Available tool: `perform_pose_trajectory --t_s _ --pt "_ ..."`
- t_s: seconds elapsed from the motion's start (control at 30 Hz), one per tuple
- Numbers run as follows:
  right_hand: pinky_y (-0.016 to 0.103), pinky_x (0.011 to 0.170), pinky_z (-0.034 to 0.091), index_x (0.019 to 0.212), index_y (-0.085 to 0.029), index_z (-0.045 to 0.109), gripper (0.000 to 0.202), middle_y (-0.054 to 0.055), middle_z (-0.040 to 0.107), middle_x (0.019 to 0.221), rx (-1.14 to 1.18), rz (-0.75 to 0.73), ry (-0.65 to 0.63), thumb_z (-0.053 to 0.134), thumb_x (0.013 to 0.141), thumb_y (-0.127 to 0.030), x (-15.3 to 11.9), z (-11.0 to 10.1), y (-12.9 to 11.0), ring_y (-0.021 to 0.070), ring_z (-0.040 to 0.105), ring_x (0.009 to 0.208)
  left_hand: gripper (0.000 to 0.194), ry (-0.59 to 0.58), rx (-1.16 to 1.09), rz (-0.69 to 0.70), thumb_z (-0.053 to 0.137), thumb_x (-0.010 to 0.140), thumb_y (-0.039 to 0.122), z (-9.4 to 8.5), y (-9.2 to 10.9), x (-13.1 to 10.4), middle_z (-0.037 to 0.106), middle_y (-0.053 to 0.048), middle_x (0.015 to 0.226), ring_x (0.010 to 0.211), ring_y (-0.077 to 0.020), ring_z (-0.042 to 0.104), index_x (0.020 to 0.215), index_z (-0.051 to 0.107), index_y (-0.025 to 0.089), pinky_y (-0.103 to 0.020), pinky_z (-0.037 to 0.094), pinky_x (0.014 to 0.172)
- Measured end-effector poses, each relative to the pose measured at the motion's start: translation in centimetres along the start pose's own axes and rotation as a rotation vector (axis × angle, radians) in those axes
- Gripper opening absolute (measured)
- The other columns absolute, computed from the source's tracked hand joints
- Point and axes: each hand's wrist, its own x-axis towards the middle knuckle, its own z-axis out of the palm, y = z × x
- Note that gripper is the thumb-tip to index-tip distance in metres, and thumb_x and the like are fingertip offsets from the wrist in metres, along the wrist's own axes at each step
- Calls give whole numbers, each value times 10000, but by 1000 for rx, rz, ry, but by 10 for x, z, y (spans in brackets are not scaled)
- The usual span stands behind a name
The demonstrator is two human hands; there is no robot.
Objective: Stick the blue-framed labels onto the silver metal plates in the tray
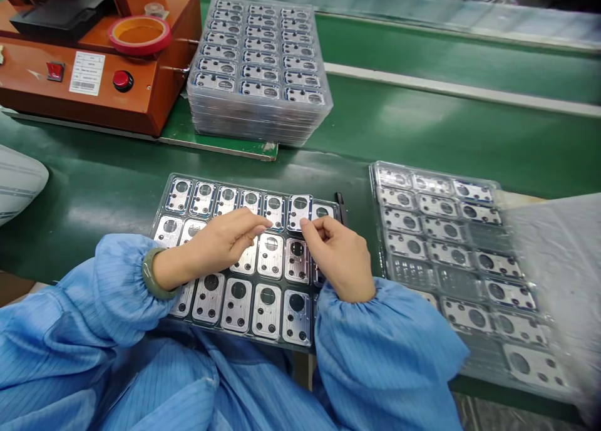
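Note:
In front of me lies a clear plastic tray (277,282) with silver rectangular metal plates in rows, each with one large round hole and several small dark ones. My right hand (340,255) pinches the lower edge of a blue-edged metal plate (299,210) in the far row. That plate sits slightly raised over its neighbours. My left hand (230,238) hovers over the tray's middle, fingers stretched to the right and thumb a little apart, near another plate (274,210). Nothing shows in it. My hands and sleeves hide some plates.
A second tray (408,273) at right holds plates and some bare pockets, partly under a translucent plastic sheet (558,255). Behind stands a tall stack of filled trays (258,114). An orange machine (154,93) with a roll of red tape (139,46) stands far left.

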Motion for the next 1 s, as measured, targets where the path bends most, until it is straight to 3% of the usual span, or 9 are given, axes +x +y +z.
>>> perform_pose_trajectory --t_s 0.23,0.4,0.47,0.57,0.63,0.7,0.83,1.0 --pt "266 545 305 607 -222 528 376 -19 558 552 -64 13 -84 458 814 -528 1 -4 -1 162 495 560 239 -43 10 13 384 953 193 -1 0 1 617 -28 734 691 -118 576 1023 603 126 -251 491 675" --pt "259 491 242 565 -212 452 429 -12 512 485 -231 13 62 536 795 -564 -1 0 2 152 429 473 253 -85 8 -7 378 957 217 -1 1 1 606 -24 740 709 -123 577 1042 603 140 -254 492 680" --pt "259 479 268 584 -207 471 401 -15 506 483 -155 -93 158 564 811 -525 -4 1 2 140 436 459 255 -109 7 -17 379 956 214 -2 1 1 601 -22 737 704 -121 574 1046 606 139 -252 491 680" --pt "260 542 414 788 -197 597 194 8 620 667 173 -470 243 558 880 -363 -9 2 -1 129 544 568 247 -152 8 -14 386 950 190 -2 2 1 594 -14 729 680 -112 563 1049 606 139 -237 485 665" --pt "267 624 480 968 -198 621 109 32 659 816 326 -743 219 551 894 -236 -13 3 -5 131 591 681 239 -174 19 10 387 944 170 0 1 0 592 -13 729 679 -113 558 1040 604 139 -232 479 655" --pt "275 645 503 1076 -213 610 206 39 657 875 391 -916 172 558 883 -164 -15 6 -8 134 598 727 236 -193 34 43 381 940 158 1 0 -1 595 -18 740 691 -120 556 1024 601 144 -232 473 643" --pt "258 584 505 1153 -238 595 303 31 619 850 452 -1001 153 615 858 -173 -18 14 -12 122 574 677 242 -229 21 97 353 949 175 5 -3 -2 608 -27 784 700 -122 557 1005 587 160 -232 467 625" --pt "231 583 492 1039 -228 634 222 14 601 796 444 -1021 163 593 856 -111 -22 18 -16 115 575 689 256 -253 28 107 338 945 185 7 -4 -1 576 -17 716 635 -114 529 888 585 150 -218 444 561"
